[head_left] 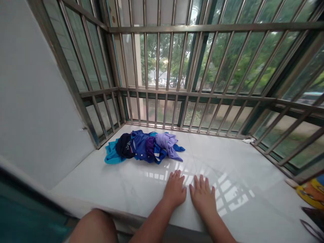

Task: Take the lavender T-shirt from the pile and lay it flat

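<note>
My left hand (pixel 175 189) lies flat, palm down, on the white marble-like window ledge (pixel 136 189), with its fingers stretched out. Just to its right, my right hand (pixel 202 194) rests on the same surface with fingers spread. Neither one holds anything. Beyond my left hand sits a heap of crumpled clothes, apart from both hands. In it are a turquoise garment (pixel 113 153), a black one (pixel 123 145), a dark blue buttoned one (pixel 139 143), a purple one (pixel 150 146) and a lilac one (pixel 167 143) on the right.
Metal window bars (pixel 164 92) enclose the ledge's far side and both ends. A white wall (pixel 45 101) stands at the left. Some yellow and orange item (pixel 312 194) and a dark object (pixel 315 216) lie at the right edge. A small white scrap (pixel 249 140) sits in the far right corner.
</note>
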A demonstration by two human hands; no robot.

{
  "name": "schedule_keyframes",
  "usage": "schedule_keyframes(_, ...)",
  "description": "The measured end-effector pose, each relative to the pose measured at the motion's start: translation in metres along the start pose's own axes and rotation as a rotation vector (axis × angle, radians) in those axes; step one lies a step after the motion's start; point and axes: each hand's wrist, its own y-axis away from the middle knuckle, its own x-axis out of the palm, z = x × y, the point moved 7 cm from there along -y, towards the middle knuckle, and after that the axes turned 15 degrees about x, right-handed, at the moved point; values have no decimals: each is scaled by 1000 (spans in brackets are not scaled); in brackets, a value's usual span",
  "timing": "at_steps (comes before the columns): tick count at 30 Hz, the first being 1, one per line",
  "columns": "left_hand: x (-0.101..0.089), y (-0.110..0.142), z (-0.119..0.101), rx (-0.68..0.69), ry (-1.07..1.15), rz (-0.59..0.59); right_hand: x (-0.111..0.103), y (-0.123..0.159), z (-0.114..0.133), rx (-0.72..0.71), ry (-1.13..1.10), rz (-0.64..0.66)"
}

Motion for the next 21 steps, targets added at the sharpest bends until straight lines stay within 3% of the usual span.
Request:
schedule_keyframes(3, -11, 5, 3, 13, 180, -76, 10, 56, -43, -99, -90, -7)
schedule_keyframes(6, -23, 12, 2, 0, 298, -131, 6, 80, -63, -141, -160, -33)
schedule_keyframes(16, -37, 61, -9, -113, 419, -120, -7, 82, -55, -69, -176, -63)
schedule_keyframes(21, -38, 70, -5, -139, 534, -147, -8, 83, -56, -78, -176, -54)
